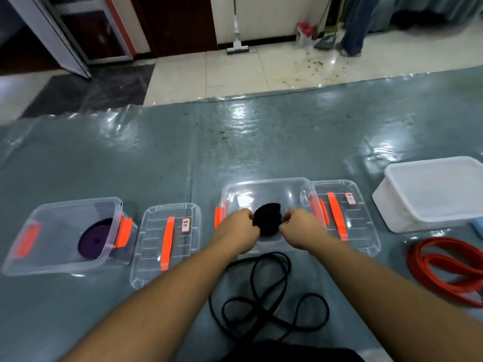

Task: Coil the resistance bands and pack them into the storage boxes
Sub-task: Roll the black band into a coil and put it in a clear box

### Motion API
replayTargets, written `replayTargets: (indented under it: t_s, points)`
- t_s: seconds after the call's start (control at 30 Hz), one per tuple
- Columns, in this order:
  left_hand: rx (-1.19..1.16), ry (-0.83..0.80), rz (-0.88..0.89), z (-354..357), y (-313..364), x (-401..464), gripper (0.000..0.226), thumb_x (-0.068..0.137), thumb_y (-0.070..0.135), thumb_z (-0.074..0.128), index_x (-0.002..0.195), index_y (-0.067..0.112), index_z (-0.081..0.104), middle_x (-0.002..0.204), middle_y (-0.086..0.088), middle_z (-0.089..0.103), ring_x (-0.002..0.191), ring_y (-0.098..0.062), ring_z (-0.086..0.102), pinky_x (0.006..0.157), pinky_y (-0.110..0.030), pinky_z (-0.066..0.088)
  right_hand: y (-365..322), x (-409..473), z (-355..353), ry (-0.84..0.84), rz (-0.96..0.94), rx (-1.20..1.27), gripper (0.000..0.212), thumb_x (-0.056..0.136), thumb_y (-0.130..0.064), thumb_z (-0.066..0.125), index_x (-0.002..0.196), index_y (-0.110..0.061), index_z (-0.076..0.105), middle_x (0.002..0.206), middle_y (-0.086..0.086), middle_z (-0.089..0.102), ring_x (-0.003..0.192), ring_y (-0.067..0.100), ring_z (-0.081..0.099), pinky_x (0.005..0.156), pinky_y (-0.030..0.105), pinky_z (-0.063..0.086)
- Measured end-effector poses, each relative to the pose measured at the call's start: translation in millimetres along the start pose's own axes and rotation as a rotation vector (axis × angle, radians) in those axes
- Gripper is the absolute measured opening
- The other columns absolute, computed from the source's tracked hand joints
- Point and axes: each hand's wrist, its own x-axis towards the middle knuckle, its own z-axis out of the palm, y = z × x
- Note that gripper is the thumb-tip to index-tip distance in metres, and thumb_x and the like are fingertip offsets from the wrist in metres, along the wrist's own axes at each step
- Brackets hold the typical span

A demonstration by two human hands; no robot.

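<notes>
Black coiled band (266, 218) sat between left hand (236, 229) and right hand (300, 228), both pinching its sides, directly above the open middle box (264, 186).

The scene is evenly and brightly lit from overhead. White glare is thrown off the glossy plastic sheet (243, 118) covering the surface and off the tiled floor (261, 71). Straight lines are bowed toward the edges by the wide lens. Soft blur is seen throughout, strongest in the background
</notes>
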Motion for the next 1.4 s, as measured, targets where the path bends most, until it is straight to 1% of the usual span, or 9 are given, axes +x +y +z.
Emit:
replayTargets:
  t_s: [0.1, 0.3, 0.47, 0.73, 0.97, 1.1, 1.17, 1.27, 1.4]
  points:
    - [-0.037, 0.056, 0.063, -0.9, -11.5, -20.4, 0.033, 0.092, 0.031, 0.056, 0.124, 0.026, 0.064, 0.118, 0.002, 0.072, 0.104, -0.024, 0.066, 0.087, -0.036, 0.056, 3.1, -22.2, 5.2, -0.038, -0.029, -0.03, 0.018, 0.085, -0.016, 0.056, 0.086, -0.017, 0.074, 0.085, 0.001, 0.071, 0.085, 0.024, 0.066, 0.061, 0.025, 0.046]
    - [0.124, 0.189, 0.248, 10.4, -31.0, -62.0, 0.026, 0.097, 0.036, 0.053, 0.118, 0.03, 0.065, 0.117, 0.006, 0.07, 0.103, -0.022, 0.066, 0.081, -0.035, 0.054, 11.5, -55.6, 28.9, -0.044, -0.012, -0.003, 0.02, 0.088, -0.02, 0.057, 0.091, -0.013, 0.076, 0.088, 0.005, 0.076, 0.084, 0.023, 0.07, 0.078, 0.036, 0.06]
    - [0.162, 0.112, 0.316, 34.3, -47.2, -83.3, 0.025, 0.096, 0.036, 0.052, 0.115, 0.029, 0.067, 0.116, 0.004, 0.072, 0.105, -0.025, 0.067, 0.082, -0.036, 0.056, 28.1, -71.6, 63.6, -0.106, 0.049, -0.018, 0.022, 0.085, -0.019, 0.055, 0.088, -0.009, 0.075, 0.083, 0.01, 0.075, 0.083, 0.029, 0.07, 0.074, 0.038, 0.06]
    - [0.211, -0.212, 0.108, 88.4, -79.0, -90.5, 0.032, 0.093, 0.033, 0.05, 0.122, 0.03, 0.065, 0.123, 0.0, 0.069, 0.112, -0.026, 0.065, 0.089, -0.037, 0.055, 70.2, -76.0, 118.3, -0.144, 0.167, 0.024, 0.029, 0.095, -0.033, 0.061, 0.094, -0.004, 0.067, 0.096, 0.012, 0.072, 0.1, 0.033, 0.067, 0.075, 0.032, 0.047]
    - [-0.045, -0.335, -0.065, 123.0, -78.8, -95.6, 0.033, 0.091, 0.04, 0.064, 0.115, 0.017, 0.066, 0.117, -0.004, 0.072, 0.107, -0.025, 0.066, 0.088, -0.034, 0.054, 80.7, -65.9, 137.7, -0.19, 0.287, 0.21, 0.039, 0.094, -0.036, 0.064, 0.107, 0.0, 0.061, 0.104, 0.016, 0.07, 0.1, 0.035, 0.067, 0.076, 0.033, 0.049]
    - [-0.293, -0.297, -0.229, 137.5, -65.2, -100.4, 0.046, 0.075, 0.049, 0.07, 0.109, 0.018, 0.064, 0.104, -0.003, 0.072, 0.096, -0.023, 0.067, 0.077, -0.032, 0.051, 93.7, -55.2, 156.4, -0.225, 0.328, 0.399, 0.042, 0.084, -0.039, 0.073, 0.109, -0.006, 0.066, 0.1, 0.015, 0.074, 0.096, 0.035, 0.072, 0.086, 0.047, 0.06]
    - [-0.325, -0.263, -0.259, 144.0, -61.6, -101.6, 0.034, 0.076, 0.045, 0.072, 0.099, 0.022, 0.065, 0.094, 0.002, 0.071, 0.089, -0.019, 0.066, 0.07, -0.028, 0.045, 90.0, -61.5, 151.8, -0.221, 0.31, 0.463, 0.029, 0.088, -0.032, 0.072, 0.101, -0.007, 0.071, 0.086, 0.011, 0.075, 0.081, 0.031, 0.072, 0.078, 0.043, 0.061]
    - [-0.3, -0.183, -0.251, 144.3, -57.9, -103.6, 0.012, 0.087, 0.03, 0.07, 0.095, 0.021, 0.071, 0.095, 0.0, 0.075, 0.092, -0.021, 0.068, 0.08, -0.03, 0.053, 89.4, -68.7, 136.2, -0.252, 0.281, 0.536, 0.017, 0.094, -0.023, 0.07, 0.093, -0.006, 0.071, 0.068, 0.009, 0.067, 0.061, 0.023, 0.062, 0.06, 0.035, 0.052]
    - [-0.377, -0.041, -0.205, 117.5, -49.8, -103.3, 0.012, 0.091, 0.025, 0.064, 0.099, 0.025, 0.073, 0.086, 0.009, 0.072, 0.089, -0.017, 0.069, 0.076, -0.027, 0.049, 98.9, -67.0, 107.8, -0.239, 0.232, 0.522, 0.014, 0.095, -0.021, 0.07, 0.088, -0.009, 0.067, 0.076, 0.01, 0.07, 0.063, 0.022, 0.064, 0.066, 0.036, 0.057]
